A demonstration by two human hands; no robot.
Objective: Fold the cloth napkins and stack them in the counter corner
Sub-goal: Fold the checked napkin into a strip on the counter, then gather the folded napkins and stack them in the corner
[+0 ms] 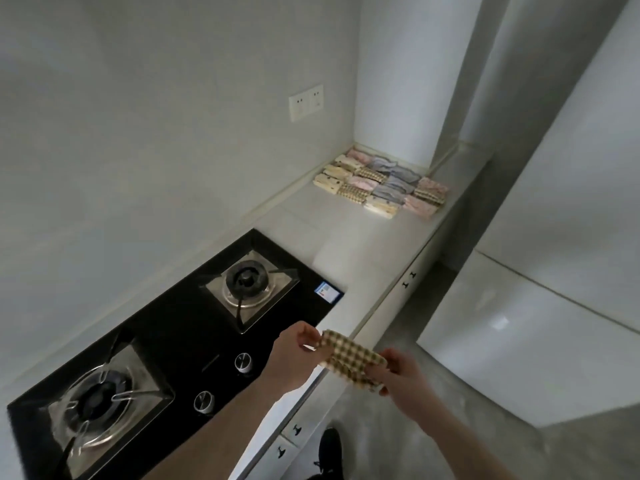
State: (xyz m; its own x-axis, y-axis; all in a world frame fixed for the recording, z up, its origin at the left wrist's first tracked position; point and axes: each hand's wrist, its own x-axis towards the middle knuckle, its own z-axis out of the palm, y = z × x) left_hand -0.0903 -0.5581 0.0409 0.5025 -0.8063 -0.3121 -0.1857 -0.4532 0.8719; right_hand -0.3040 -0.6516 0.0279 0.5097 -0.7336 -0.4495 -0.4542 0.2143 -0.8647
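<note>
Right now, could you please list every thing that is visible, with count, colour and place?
checked napkin: one, tan and white, held in the air past the counter edge
folded napkins: many, cream, pink, grey-blue, checked, far counter corner
gas hob: one, black, two burners, two knobs, on the counter
counter: one, white, along the wall
wall sockets: two, white, on the wall
shoe: one, black, on the floor
left hand: pinches the napkin's far end
right hand: grips the near end
</note>
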